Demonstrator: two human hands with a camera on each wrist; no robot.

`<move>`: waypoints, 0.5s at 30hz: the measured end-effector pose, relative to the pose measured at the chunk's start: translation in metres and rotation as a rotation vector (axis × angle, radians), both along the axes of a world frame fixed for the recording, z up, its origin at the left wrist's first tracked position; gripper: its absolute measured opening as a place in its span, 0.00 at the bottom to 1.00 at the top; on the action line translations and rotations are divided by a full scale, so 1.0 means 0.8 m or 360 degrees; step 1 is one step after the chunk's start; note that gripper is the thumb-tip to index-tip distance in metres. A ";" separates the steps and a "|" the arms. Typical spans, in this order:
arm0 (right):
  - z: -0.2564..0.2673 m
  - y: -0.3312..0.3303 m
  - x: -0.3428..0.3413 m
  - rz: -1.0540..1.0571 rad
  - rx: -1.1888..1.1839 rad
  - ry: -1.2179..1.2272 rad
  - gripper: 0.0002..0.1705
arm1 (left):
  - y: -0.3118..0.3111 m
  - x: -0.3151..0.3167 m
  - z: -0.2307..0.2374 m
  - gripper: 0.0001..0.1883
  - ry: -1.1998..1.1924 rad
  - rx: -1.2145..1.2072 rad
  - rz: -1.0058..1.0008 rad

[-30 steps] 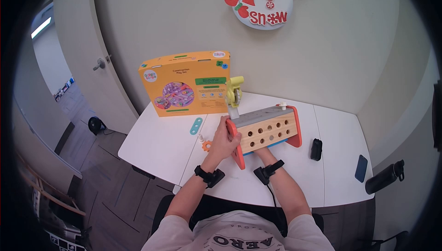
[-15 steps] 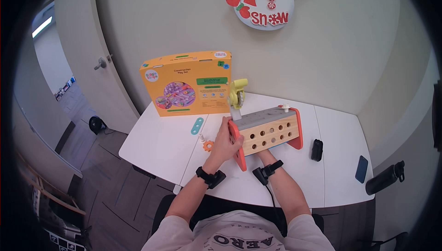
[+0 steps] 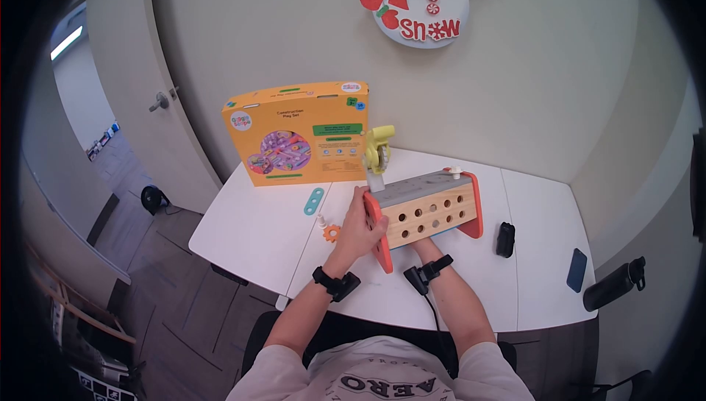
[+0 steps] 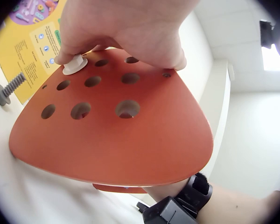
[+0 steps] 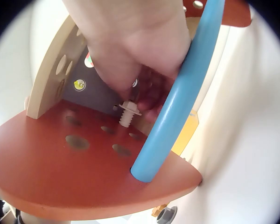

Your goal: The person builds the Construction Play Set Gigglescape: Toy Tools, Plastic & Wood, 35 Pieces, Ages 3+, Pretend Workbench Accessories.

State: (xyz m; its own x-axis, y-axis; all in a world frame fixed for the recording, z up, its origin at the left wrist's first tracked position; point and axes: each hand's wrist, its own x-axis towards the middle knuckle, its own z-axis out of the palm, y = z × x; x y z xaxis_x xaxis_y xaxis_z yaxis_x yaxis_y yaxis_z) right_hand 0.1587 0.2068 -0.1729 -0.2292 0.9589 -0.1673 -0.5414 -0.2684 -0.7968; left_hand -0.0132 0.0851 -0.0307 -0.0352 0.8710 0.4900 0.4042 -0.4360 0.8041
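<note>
**Both hands on the toy workbench, a white bolt at your right fingertips**

The toy workbench [image 3: 427,218] is in front of you, right of the table's [image 3: 544,217] middle; you can't tell from these views whether its feet touch the surface. Your left-hand grip [image 3: 359,230] clasps its left end panel [image 4: 107,149], thumb over the near wooden face and fingers beside a white hex head [image 4: 75,66] on the panel's outer side. Your right-hand grip [image 5: 137,44] reaches underneath, past the blue rod [image 5: 177,100], and pinches a white bolt [image 5: 126,119] near the panel's inner face; whether its thread sits in a hole is unclear.

A yellow-green piece [image 3: 379,148] stands at the left end of the grey top [image 3: 415,186], and a white piece [image 3: 456,174] sits at the right end. To the left lie an orange gear [image 3: 332,233] and, farther off, a teal strip [image 3: 314,201]. A yellow box [image 3: 276,123] stands at the far left. To your right are a black case [image 3: 505,240], a phone [image 3: 577,268] and a black bottle [image 3: 615,287].
</note>
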 end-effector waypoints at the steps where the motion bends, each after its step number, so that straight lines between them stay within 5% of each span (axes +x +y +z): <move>1: 0.000 0.000 -0.001 0.0006 0.0010 -0.0011 0.26 | -0.001 0.001 0.002 0.40 0.0008 0.0032 0.0003; 15: 0.000 -0.003 -0.001 0.0087 0.0200 -0.0282 0.26 | -0.006 0.000 0.007 0.42 0.0014 -0.0051 -0.0014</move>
State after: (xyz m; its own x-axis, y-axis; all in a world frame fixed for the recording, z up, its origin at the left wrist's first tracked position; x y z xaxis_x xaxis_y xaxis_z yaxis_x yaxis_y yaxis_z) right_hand 0.1580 0.2044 -0.1726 -0.2591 0.9617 -0.0893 -0.3776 -0.1859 -0.9071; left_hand -0.0130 0.0804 -0.0248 -0.0236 0.8865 0.4621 0.4075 -0.4136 0.8142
